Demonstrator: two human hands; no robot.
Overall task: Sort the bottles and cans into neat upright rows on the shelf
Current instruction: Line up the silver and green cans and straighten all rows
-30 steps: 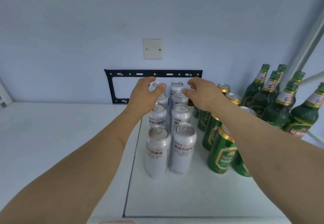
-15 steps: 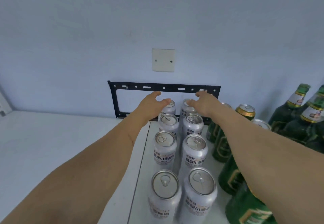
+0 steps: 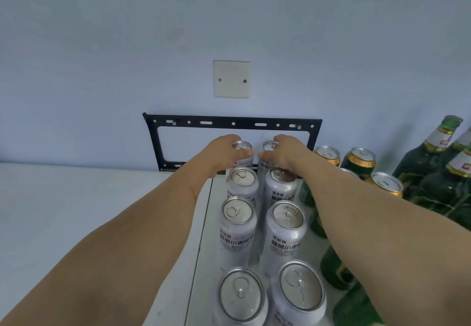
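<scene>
Both hands grip the rearmost silver cans on the shelf.

Left hand [image 3: 221,153] curls round the back-left silver can [image 3: 242,147]; right hand [image 3: 286,151] curls round the back-right silver can [image 3: 269,146]. Silver cans stand upright in two rows on the white shelf [image 3: 76,211], green cans [image 3: 358,160] and green bottles [image 3: 430,155] to the right, below a black wall bracket [image 3: 230,123].

Black metal bracket [image 3: 230,123] and blank wall plate [image 3: 231,79] above.
</scene>
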